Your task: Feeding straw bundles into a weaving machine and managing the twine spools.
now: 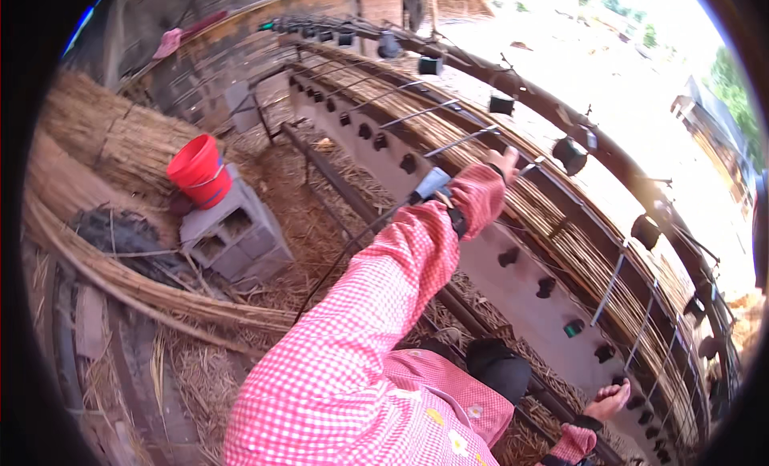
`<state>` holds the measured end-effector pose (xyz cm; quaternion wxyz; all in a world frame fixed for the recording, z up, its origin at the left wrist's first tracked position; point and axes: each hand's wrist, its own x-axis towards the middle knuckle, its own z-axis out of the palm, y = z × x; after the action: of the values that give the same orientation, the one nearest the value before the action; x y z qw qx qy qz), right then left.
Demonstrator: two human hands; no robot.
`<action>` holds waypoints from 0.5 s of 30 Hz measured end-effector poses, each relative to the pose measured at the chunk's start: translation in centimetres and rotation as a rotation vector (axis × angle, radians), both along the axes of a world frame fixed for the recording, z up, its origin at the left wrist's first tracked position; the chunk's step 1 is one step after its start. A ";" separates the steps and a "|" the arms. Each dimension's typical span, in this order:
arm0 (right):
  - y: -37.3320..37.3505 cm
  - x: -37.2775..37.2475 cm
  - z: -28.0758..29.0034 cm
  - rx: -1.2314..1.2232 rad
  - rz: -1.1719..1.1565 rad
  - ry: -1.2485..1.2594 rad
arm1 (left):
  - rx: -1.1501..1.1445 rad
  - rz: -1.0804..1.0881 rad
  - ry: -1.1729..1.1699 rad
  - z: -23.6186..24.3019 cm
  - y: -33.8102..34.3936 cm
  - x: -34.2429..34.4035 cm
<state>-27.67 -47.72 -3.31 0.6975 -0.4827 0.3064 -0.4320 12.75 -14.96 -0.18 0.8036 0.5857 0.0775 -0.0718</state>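
A long frame carries a layer of straw-coloured reeds (537,217), crossed by several metal rods (460,141). My left hand (505,163) reaches far forward to the frame's top edge beside a rod, its fingers bent and partly hidden. Lower right, my right hand (610,400) has its fingers curled together near a small black spool (604,353) on the frame's near side; whatever it grips is too small to make out. Similar black spools hang along the far side, one black spool (570,155) among them. Pink checked sleeves (320,338) cover my arms.
To the left, a red bucket (200,171) stands on grey concrete blocks (234,238). Bundled reeds (120,129) lie behind it. A dark metal bar (336,177) runs along the frame's near side. Loose straw (200,370) covers the ground.
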 end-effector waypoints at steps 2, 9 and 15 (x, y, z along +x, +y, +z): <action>3.1 1.2 -2.2 -0.047 0.197 0.109 | 0.051 -0.058 -0.418 0.5 0.3 -7.0; 11.3 6.0 -8.0 -1.238 0.597 0.440 | 0.264 0.328 -0.031 -13.9 24.7 -25.6; 12.5 6.7 -7.2 -1.313 0.733 0.567 | 0.790 1.620 0.756 -15.4 47.6 -45.9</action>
<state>-20.93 -35.18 -10.52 0.2646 -0.9555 -0.0228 -0.1285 -33.19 32.65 -15.63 0.2778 0.5204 0.7276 0.3501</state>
